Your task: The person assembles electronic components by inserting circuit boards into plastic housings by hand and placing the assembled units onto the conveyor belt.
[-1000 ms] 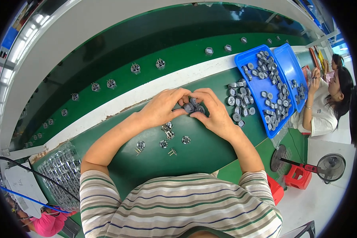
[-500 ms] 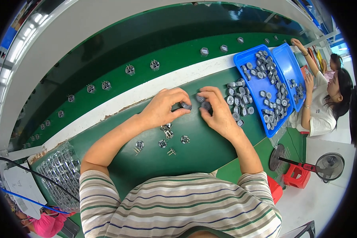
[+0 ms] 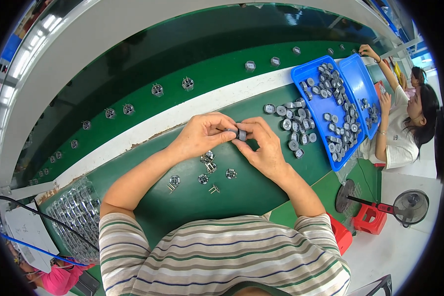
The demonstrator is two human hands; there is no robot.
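Observation:
My left hand (image 3: 202,134) and my right hand (image 3: 263,148) meet above the green worktable (image 3: 261,187), fingertips pinched together on one small grey round part (image 3: 241,134). Just below my left hand lie several small metal pinned parts (image 3: 208,167) scattered on the table. A loose cluster of grey round parts (image 3: 292,126) sits to the right of my hands, beside a blue tray (image 3: 314,103) filled with more of them.
A green conveyor belt (image 3: 207,69) runs behind the table, carrying spaced assembled parts (image 3: 157,90). A second blue tray (image 3: 362,86) lies at the right, where another person (image 3: 404,128) sits. A clear plastic tray of parts (image 3: 76,217) stands at lower left. A fan (image 3: 409,207) and red stool (image 3: 370,217) stand on the floor.
My hands have come closer together and lifted a little, fingertips now pinched on one grey part. The parts on the belt have drifted left.

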